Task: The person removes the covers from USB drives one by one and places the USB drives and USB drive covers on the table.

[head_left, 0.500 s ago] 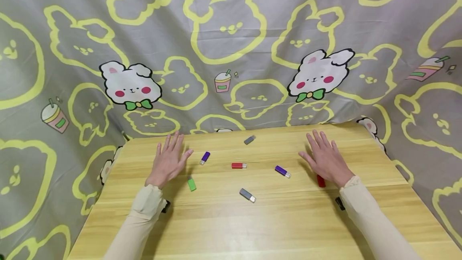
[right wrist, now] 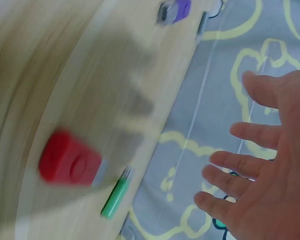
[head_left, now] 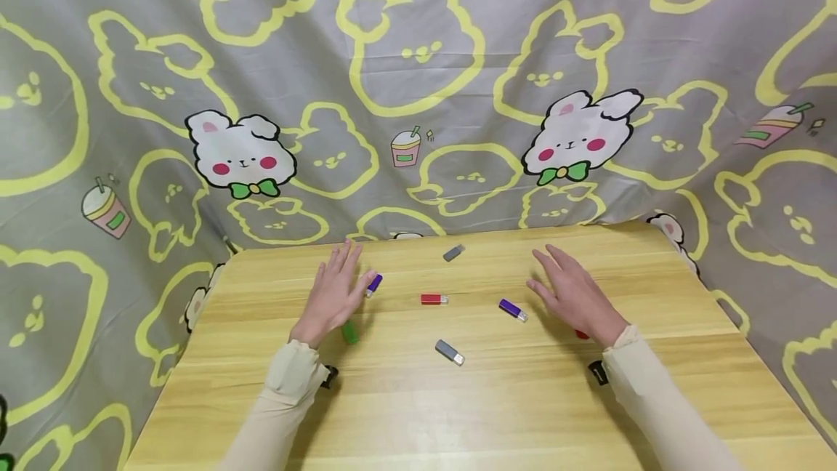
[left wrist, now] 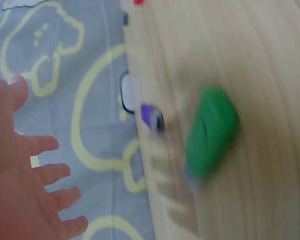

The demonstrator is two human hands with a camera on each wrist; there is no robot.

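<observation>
A: Grip status?
B: Left hand (head_left: 332, 298): fingers extended, thumb out to the side, nothing held. Right hand (head_left: 578, 300): same, fingers relaxed and spread, palm bare. Both hang above the table (head_left: 418, 420), no contact.
A: Nearest to left?
B: Green USB stick (left wrist: 211, 132), lying under the thumb side of the hand; hand covers part of it from the head view. Purple stick (head_left: 375, 284) just past the thumb. Thumb overlaps it from the head, but the left wrist view shows them apart.
A: Right?
B: Red stick (right wrist: 69, 159) under the wrist side, mostly hidden from the head. Second green stick (right wrist: 116, 197) beside it, toward the far edge; hand blocks it from the head, right wrist view shows it. Other purple stick (head_left: 512, 309) inboard of the thumb.
A: Between the hands?
B: Centre red stick (head_left: 431, 299), near grey stick (head_left: 447, 351) closer to the person, far grey stick (head_left: 453, 253) near the back edge. All flat, well apart.
A: Obstructions?
B: Printed curtain (head_left: 294, 78) behind the table and along both sides. Wrist views blurry on the closest sticks.
</observation>
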